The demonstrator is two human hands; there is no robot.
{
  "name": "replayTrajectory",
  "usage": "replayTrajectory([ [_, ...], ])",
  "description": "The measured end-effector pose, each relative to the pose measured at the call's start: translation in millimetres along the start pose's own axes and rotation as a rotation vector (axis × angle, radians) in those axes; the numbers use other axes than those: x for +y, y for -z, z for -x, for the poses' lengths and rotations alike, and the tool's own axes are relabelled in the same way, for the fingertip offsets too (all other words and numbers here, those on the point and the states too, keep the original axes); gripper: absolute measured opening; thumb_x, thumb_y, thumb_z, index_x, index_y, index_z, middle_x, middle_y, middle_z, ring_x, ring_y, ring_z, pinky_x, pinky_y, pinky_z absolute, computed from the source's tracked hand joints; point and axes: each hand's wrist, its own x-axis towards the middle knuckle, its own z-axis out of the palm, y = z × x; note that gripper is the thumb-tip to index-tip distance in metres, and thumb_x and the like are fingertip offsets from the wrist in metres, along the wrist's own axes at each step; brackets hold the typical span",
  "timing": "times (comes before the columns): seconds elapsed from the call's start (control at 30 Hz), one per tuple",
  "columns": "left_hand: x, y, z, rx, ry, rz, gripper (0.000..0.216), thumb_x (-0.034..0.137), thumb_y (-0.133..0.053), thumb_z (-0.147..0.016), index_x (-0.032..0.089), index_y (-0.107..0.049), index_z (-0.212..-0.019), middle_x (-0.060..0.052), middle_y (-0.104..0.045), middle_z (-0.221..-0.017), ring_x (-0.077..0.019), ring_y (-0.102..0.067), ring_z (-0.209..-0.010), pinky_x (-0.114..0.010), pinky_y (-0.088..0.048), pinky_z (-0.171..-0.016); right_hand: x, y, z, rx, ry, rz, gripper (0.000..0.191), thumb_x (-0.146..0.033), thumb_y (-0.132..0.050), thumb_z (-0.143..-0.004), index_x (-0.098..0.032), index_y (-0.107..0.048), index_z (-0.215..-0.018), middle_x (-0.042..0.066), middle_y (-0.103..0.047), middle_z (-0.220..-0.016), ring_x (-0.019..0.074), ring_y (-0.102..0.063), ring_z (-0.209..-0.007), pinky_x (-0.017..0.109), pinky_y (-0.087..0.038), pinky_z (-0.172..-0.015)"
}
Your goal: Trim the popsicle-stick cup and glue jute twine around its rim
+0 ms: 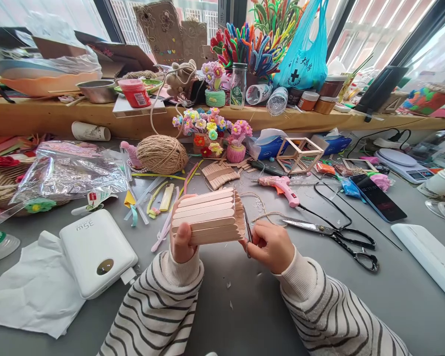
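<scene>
A panel of pale wooden craft sticks (207,215) glued side by side is held up over the grey table (244,306). My left hand (182,242) grips its left end, thumb on the front. My right hand (269,245) is closed on a small pair of scissors (247,231), whose blades stand against the panel's right edge. Both arms wear striped sleeves.
Large black-handled scissors (337,236) and a pink glue gun (282,187) lie to the right. A ball of twine (162,154), loose sticks (218,175), a stick cube frame (299,154), a white power bank (96,249) and a phone (378,198) surround the hands.
</scene>
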Motion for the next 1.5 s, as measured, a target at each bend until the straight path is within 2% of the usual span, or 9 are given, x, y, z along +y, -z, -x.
replayTrajectory([
  [0.13, 5, -7, -1, 0.118, 0.066, 0.063, 0.052, 0.057, -0.06, -0.055, 0.017, -0.062, -0.089, -0.006, -0.064, -0.092, -0.0283, -0.055, -0.099, -0.036, -0.044, -0.085, -1, 2, -1, 0.044, 0.087, 0.005, 0.037, -0.025, -0.049, -0.078, -0.019, -0.032, -0.046, -0.005, -0.038, -0.045, 0.006, -0.033, -0.043, 0.019, -0.028, -0.043],
  [0.23, 8, -11, -3, 0.182, 0.135, 0.113, 0.05, 0.056, -0.062, -0.053, 0.017, -0.064, -0.084, -0.006, -0.066, -0.092, -0.0293, -0.057, -0.099, -0.036, -0.046, -0.084, -3, 2, -2, 0.034, 0.053, -0.026, 0.038, -0.028, -0.052, -0.078, -0.019, -0.033, -0.047, -0.004, -0.038, -0.046, 0.0057, -0.034, -0.043, 0.019, -0.029, -0.044],
  [0.47, 12, -12, -3, 0.22, 0.287, 0.15, 0.052, 0.056, -0.065, -0.051, 0.017, -0.065, -0.085, -0.004, -0.069, -0.083, -0.0252, -0.061, -0.092, -0.03, -0.05, -0.077, -4, 5, -2, -0.023, -0.078, -0.072, 0.039, -0.038, -0.059, -0.072, -0.018, -0.036, -0.048, -0.004, -0.042, -0.049, 0.0061, -0.036, -0.045, 0.02, -0.03, -0.047],
  [0.57, 12, -12, -3, 0.16, 0.344, 0.186, 0.055, 0.056, -0.063, -0.055, 0.013, -0.064, -0.09, -0.007, -0.069, -0.086, -0.0264, -0.062, -0.09, -0.033, -0.051, -0.077, -2, 9, -4, -0.072, -0.105, -0.054, 0.039, -0.048, -0.059, -0.07, -0.019, -0.04, -0.052, -0.002, -0.047, -0.054, 0.0079, -0.04, -0.05, 0.022, -0.033, -0.05],
  [0.67, 11, -10, -4, 0.111, 0.368, 0.209, 0.06, 0.056, -0.061, -0.056, 0.011, -0.064, -0.095, -0.012, -0.068, -0.091, -0.0289, -0.063, -0.085, -0.039, -0.052, -0.073, 1, 12, -7, -0.096, -0.122, -0.01, 0.043, -0.059, -0.056, -0.067, -0.019, -0.043, -0.057, -0.001, -0.048, -0.057, 0.0094, -0.041, -0.052, 0.023, -0.034, -0.051],
  [0.8, 10, -9, -5, 0.172, 0.344, 0.193, 0.054, 0.054, -0.064, -0.053, 0.014, -0.065, -0.09, -0.008, -0.069, -0.088, -0.0268, -0.063, -0.086, -0.034, -0.053, -0.073, 2, 15, -10, -0.081, -0.081, 0.04, 0.046, -0.063, -0.05, -0.069, -0.019, -0.044, -0.058, 0.0, -0.048, -0.057, 0.01, -0.042, -0.053, 0.024, -0.034, -0.052],
  [1.1, 10, -11, -2, 0.114, 0.319, 0.171, 0.051, 0.054, -0.06, -0.059, 0.015, -0.063, -0.092, -0.008, -0.069, -0.086, -0.03, -0.058, -0.1, -0.037, -0.049, -0.084, 7, 13, -6, 0.008, 0.096, 0.235, 0.038, -0.049, -0.051, -0.075, -0.019, -0.045, -0.053, 0.0, -0.049, -0.052, 0.0094, -0.041, -0.049, 0.023, -0.03, -0.049],
  [1.37, 6, -6, -4, 0.155, 0.311, 0.164, 0.049, 0.054, -0.064, -0.055, 0.015, -0.065, -0.086, -0.006, -0.069, -0.08, -0.0297, -0.06, -0.095, -0.036, -0.051, -0.08, 11, 12, -8, 0.114, 0.238, 0.275, 0.039, -0.036, -0.048, -0.082, -0.019, -0.041, -0.048, -0.002, -0.044, -0.046, 0.0081, -0.037, -0.044, 0.022, -0.028, -0.046],
  [1.5, 4, -4, -4, 0.187, 0.332, 0.184, 0.047, 0.053, -0.065, -0.054, 0.016, -0.065, -0.084, -0.005, -0.07, -0.08, -0.0274, -0.063, -0.09, -0.033, -0.053, -0.075, 10, 11, -8, 0.114, 0.204, 0.196, 0.039, -0.034, -0.052, -0.081, -0.019, -0.038, -0.047, -0.004, -0.042, -0.045, 0.007, -0.034, -0.043, 0.021, -0.028, -0.045],
])
